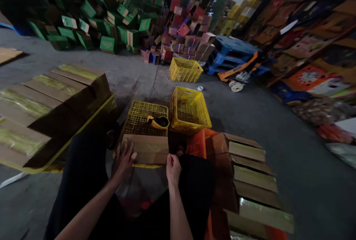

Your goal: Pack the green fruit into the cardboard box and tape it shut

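Flat brown cardboard box [147, 148] lies on top of an upturned yellow crate [144, 115], at the near edge of it, right in front of the person's knees. Left hand [124, 161] rests flat on the box's left end, fingers spread over the cardboard, not gripping. Right hand [173, 168] sits at the box's right near corner, fingers curled in; cannot tell whether it pinches the box edge or something small. Hands are apart, one at each end of the box.

Yellow tape dispenser [158, 122] sits on the crate just behind the box. Second yellow crate [189, 110], upright and open, stands just right of the first, touching or nearly so. Orange crate [198, 144] just right of the box, beside the right knee. Stack of folded cartons [250, 173] on the right, fanned toward the camera. Taped brown cartons [52, 102] stacked on the left over a yellow edge. Third yellow crate [185, 70] well back on the concrete floor [278, 128]. Blue pallets [233, 52] behind it. Green boxes [105, 25] and red-purple boxes [186, 28] piled at the back. Dim light.
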Tool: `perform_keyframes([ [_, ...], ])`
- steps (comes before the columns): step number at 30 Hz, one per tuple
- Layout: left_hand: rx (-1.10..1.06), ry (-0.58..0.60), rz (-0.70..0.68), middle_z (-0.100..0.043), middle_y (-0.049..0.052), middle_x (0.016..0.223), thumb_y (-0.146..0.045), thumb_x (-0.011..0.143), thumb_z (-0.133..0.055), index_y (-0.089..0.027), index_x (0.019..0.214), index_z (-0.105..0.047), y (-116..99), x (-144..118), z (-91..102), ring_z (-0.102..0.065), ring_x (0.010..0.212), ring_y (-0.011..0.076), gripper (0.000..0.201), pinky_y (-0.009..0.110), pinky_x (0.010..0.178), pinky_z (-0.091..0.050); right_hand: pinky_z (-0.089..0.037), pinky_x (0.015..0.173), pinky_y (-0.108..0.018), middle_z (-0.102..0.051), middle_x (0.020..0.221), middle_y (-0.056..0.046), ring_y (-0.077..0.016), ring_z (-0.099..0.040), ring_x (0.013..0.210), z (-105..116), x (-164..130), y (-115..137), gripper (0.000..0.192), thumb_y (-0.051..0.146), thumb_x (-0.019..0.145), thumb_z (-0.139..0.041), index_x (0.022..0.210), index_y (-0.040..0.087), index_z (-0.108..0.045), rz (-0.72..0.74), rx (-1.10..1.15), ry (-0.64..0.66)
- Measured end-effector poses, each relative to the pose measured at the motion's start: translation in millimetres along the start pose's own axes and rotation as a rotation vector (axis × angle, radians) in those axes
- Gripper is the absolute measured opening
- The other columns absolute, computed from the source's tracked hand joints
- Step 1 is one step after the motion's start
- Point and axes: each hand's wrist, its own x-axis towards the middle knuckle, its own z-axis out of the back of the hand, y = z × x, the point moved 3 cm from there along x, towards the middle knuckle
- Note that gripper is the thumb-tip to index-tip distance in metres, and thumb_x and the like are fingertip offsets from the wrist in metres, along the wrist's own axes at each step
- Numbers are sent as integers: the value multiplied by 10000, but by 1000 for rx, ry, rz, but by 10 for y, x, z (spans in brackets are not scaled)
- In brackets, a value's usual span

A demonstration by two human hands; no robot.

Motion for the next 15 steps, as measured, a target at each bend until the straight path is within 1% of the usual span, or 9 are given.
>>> perform_keyframes([
  [3, -4, 0, 3, -214, 88, 1678, -430, 1015, -408, -186, 1536, -427, -16, 7, 17, -125, 1538, 351, 576, 517, 1208, -265, -504, 769, -336, -722, 808, -78, -247, -664, 805, -24, 61, -53, 387, 569, 801, -569, 800, 202, -691, -48, 36, -1],
  [7, -14, 5, 14, -219, 65, 1678, -429, 1020, -402, -208, 1544, -415, -26, 1, 34, -119, 1546, 335, 569, 505, 1217, -262, -498, 691, -305, -706, 753, -61, -226, -650, 743, -69, 121, -144, 387, 565, 750, -575, 768, 191, -676, -141, 95, -33],
  [11, 17, -9, -2, -223, 80, 1674, -418, 1016, -416, -201, 1533, -435, -52, -14, 44, -78, 1555, 322, 561, 497, 1215, -267, -495, 658, -294, -724, 804, -77, -224, -656, 748, -93, 75, -211, 382, 548, 733, -573, 798, 186, -676, -221, 130, -84],
  [13, 60, -27, -14, -218, 92, 1674, -413, 1011, -432, -205, 1533, -434, -69, -23, 41, -50, 1558, 331, 561, 541, 1220, -225, -502, 679, -296, -731, 855, -86, -231, -662, 788, -106, 43, -229, 379, 545, 730, -576, 821, 191, -676, -243, 141, -112],
  [15, 103, -54, -27, -222, 102, 1671, -411, 1010, -443, -224, 1539, -419, -93, -39, 31, -69, 1556, 341, 562, 607, 1217, -156, -512, 693, -300, -732, 882, -89, -235, -666, 811, -127, 25, -241, 378, 542, 728, -566, 842, 198, -673, -262, 156, -132],
])
